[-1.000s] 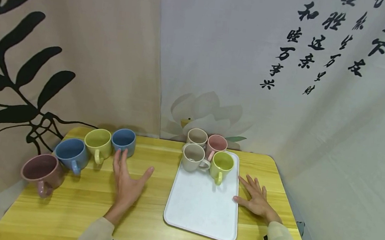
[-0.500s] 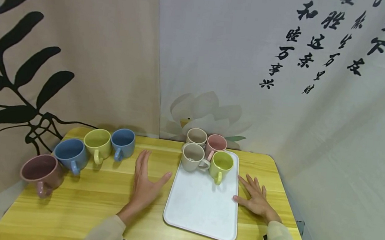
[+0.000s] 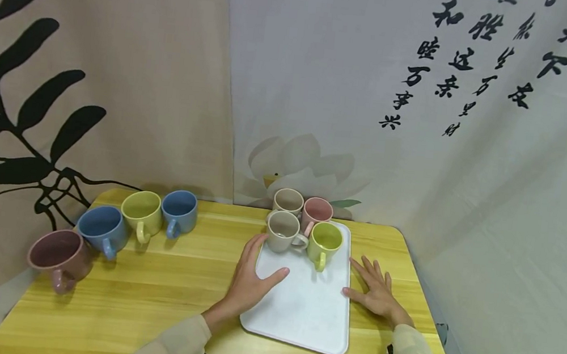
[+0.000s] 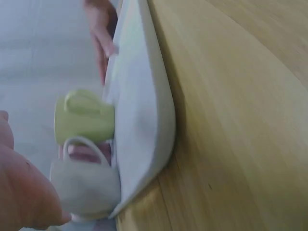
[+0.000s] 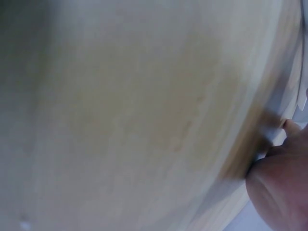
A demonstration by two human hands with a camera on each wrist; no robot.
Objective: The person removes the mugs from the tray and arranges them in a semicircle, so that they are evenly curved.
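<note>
A white tray (image 3: 301, 315) lies on the wooden table, with mugs grouped at its far end. Over its left edge is my left hand (image 3: 247, 287), fingers straight and thumb spread, the fingertips close to a pale grey mug (image 3: 280, 233). To the right of that mug stands a yellow-green mug (image 3: 326, 241), its handle toward me. Behind them are a pink mug (image 3: 318, 209) and a beige mug (image 3: 288, 200). My right hand (image 3: 377, 294) rests with spread fingers at the tray's right edge. In the left wrist view, my left hand (image 4: 29, 187) is beside the grey mug (image 4: 86, 187).
On the table's left side a slanting row holds a mauve mug (image 3: 61, 258), a blue mug (image 3: 103, 228), a yellow-green mug (image 3: 141, 214) and another blue mug (image 3: 179, 212). Printed curtains (image 3: 313, 77) rise behind the table (image 3: 174, 303). The right wrist view is mostly blurred.
My left hand has moved right, away from the far blue mug, across the table to the tray's left edge, holding nothing. The right hand and all the mugs have stayed in place.
</note>
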